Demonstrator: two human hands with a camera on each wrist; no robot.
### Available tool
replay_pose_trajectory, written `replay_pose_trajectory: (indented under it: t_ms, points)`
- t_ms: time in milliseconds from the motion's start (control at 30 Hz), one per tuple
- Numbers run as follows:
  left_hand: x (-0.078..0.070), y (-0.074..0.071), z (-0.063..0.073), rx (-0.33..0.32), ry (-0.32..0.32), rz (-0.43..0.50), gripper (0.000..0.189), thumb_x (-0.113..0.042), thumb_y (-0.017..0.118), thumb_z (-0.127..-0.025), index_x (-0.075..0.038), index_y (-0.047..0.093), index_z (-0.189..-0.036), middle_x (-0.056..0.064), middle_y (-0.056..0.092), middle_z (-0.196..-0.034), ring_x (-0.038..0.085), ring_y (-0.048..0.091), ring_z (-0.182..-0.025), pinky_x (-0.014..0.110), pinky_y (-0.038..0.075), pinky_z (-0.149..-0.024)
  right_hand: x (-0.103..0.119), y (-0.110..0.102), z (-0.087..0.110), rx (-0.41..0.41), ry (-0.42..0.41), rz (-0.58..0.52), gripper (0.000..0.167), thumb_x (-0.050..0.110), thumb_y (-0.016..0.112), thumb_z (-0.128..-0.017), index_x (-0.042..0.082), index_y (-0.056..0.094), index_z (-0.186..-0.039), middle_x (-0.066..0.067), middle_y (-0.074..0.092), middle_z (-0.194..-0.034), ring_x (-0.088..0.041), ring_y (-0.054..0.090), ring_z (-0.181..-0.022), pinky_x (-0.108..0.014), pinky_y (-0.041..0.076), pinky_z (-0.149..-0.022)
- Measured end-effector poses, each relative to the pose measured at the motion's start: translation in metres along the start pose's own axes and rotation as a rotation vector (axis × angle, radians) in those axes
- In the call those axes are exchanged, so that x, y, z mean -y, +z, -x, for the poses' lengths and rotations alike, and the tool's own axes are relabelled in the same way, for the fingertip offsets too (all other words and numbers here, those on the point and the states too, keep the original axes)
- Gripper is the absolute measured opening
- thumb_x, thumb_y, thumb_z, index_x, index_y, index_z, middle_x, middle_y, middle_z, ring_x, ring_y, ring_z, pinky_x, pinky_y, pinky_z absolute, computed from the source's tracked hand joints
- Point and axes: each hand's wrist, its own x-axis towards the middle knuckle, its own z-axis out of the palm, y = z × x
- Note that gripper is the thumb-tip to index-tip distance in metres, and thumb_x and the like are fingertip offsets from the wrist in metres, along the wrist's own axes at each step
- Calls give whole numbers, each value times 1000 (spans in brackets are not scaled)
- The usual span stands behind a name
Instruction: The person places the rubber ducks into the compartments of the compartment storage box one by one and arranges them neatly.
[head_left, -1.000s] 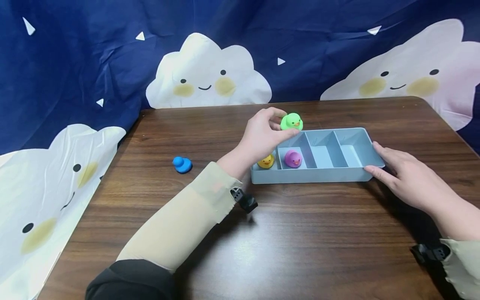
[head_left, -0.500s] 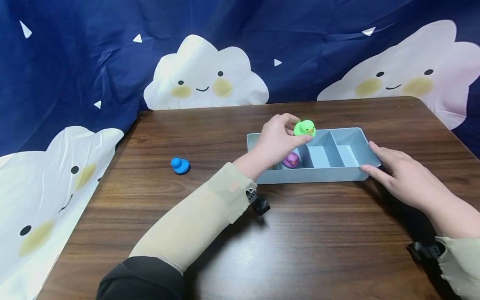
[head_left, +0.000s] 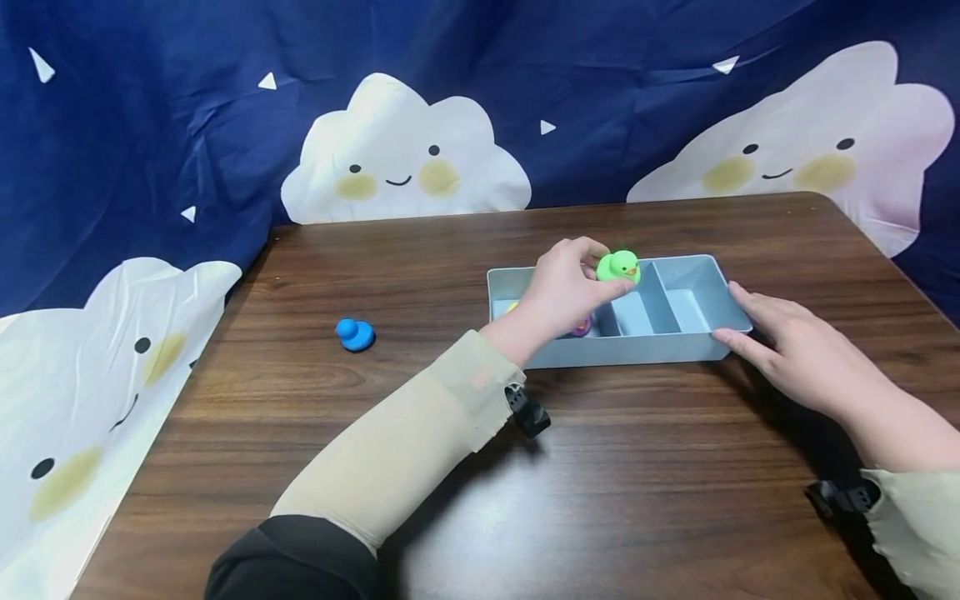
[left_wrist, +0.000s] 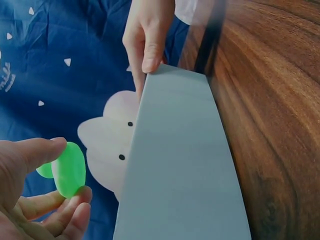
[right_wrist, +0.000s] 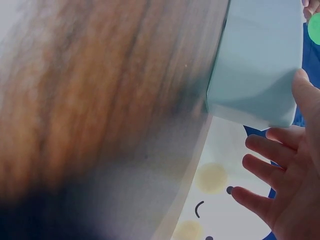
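A green toy duck (head_left: pixel 619 266) is pinched between the thumb and fingers of my left hand (head_left: pixel 566 285), held over the light blue divided tray (head_left: pixel 622 353) near its third compartment from the left. In the left wrist view the green duck (left_wrist: pixel 70 170) shows above the tray's rim. My right hand (head_left: pixel 806 354) touches the tray's right end, thumb at the front corner rim, other fingers spread and fairly straight in the right wrist view. Behind my left hand, a purple duck (head_left: pixel 582 327) and a sliver of a yellow duck (head_left: pixel 512 307) are mostly hidden inside the tray.
A blue toy duck (head_left: pixel 355 334) sits on the wooden table (head_left: pixel 637 467), left of the tray. Beyond the table's back edge hangs a dark blue cloth (head_left: pixel 600 75) printed with white clouds. Each wrist carries a small black camera.
My left hand has carried the green duck rightward and slightly down, from behind the tray's rim to over its compartments. My right hand stays at the tray's end.
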Motion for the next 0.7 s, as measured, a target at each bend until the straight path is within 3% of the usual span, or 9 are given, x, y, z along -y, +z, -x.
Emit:
replay_pose_trajectory:
  t_ms: [700]
  points:
    - [1, 22, -2, 64, -14, -84, 49, -31, 80, -85, -9, 63, -126, -4, 56, -100, 8, 52, -88, 19, 46, -67, 1, -2, -1, 24, 24, 9, 74, 45, 55, -100, 7, 23, -156, -34, 33, -148, -53, 29, -134, -69, 22, -103]
